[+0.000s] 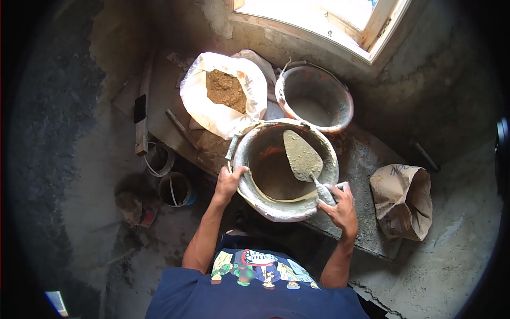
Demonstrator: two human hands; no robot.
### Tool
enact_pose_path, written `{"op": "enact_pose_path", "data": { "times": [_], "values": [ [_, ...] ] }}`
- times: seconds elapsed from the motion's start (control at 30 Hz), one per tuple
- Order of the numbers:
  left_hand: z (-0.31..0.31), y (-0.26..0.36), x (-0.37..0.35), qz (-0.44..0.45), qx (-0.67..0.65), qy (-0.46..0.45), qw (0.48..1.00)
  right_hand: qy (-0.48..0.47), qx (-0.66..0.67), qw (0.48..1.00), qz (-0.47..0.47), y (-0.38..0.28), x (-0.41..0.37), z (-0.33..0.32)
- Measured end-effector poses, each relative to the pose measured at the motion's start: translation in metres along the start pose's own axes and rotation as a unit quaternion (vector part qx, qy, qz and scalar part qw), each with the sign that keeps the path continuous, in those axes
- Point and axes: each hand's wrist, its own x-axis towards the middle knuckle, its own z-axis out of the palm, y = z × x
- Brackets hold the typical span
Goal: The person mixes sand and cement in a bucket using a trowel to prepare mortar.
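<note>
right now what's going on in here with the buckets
A person bends over a mortar-crusted bucket. Their left hand grips its rim; the right hand holds a trowel, blade inside the bucket and coated with wet mix. A white sack of sandy material and a second bucket sit just behind, a brown paper bag to the right.
</note>
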Motion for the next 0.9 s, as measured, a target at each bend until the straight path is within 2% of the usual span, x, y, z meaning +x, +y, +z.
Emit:
{"op": "enact_pose_path", "data": {
  "times": [0.1, 0.17, 0.23, 0.27, 0.3, 0.37, 0.43, 0.5, 0.57, 0.6, 0.63, 0.7, 0.77, 0.83, 0.9],
  "values": [
    [-0.009, -0.004, 0.005, 0.0, 0.025, -0.057, 0.998, 0.005, -0.036, 0.999, -0.01, -0.007, 0.0, 0.001],
    [-0.011, -0.005, 0.007, 0.053, -0.013, -0.081, 0.995, 0.016, -0.046, 0.999, 0.0, -0.013, -0.001, 0.004],
    [-0.028, -0.003, 0.016, 0.012, -0.074, -0.107, 0.991, 0.05, -0.092, 0.994, -0.016, -0.024, -0.002, 0.002],
    [-0.036, -0.001, 0.021, -0.08, -0.19, -0.125, 0.971, 0.065, -0.101, 0.993, -0.018, -0.033, -0.005, -0.001],
    [-0.049, -0.008, 0.036, -0.105, -0.205, -0.095, 0.968, 0.064, -0.105, 0.992, -0.015, -0.041, -0.007, -0.005],
    [-0.064, -0.01, 0.063, -0.103, -0.146, 0.034, 0.983, 0.042, -0.049, 0.996, 0.056, -0.057, -0.009, -0.013],
    [-0.076, 0.003, 0.081, -0.032, -0.122, 0.088, 0.988, 0.051, -0.03, 0.996, 0.064, -0.076, -0.009, -0.017],
    [-0.088, 0.008, 0.11, -0.022, -0.133, 0.065, 0.989, 0.053, 0.002, 0.997, 0.055, -0.087, -0.005, -0.016],
    [-0.091, 0.024, 0.129, 0.069, 0.027, 0.104, 0.992, 0.049, 0.016, 0.998, 0.041, -0.098, 0.006, -0.009],
    [-0.085, 0.028, 0.136, 0.124, 0.024, 0.154, 0.98, 0.036, 0.024, 0.999, 0.014, -0.103, 0.012, -0.005],
    [-0.089, 0.024, 0.142, 0.125, 0.025, 0.151, 0.98, 0.024, 0.033, 0.999, -0.014, -0.108, 0.02, -0.002],
    [-0.097, 0.008, 0.158, 0.037, 0.075, 0.118, 0.989, 0.001, 0.01, 1.0, -0.019, -0.123, 0.038, 0.003],
    [-0.1, 0.003, 0.156, 0.065, 0.1, 0.132, 0.984, -0.03, 0.018, 0.998, -0.046, -0.136, 0.059, 0.009],
    [-0.101, 0.021, 0.139, 0.068, 0.135, 0.117, 0.982, -0.016, 0.001, 0.995, -0.102, -0.148, 0.085, 0.016],
    [-0.107, 0.016, 0.134, 0.046, 0.183, 0.124, 0.974, -0.025, -0.008, 0.996, -0.087, -0.166, 0.114, 0.026]
  ]
}}
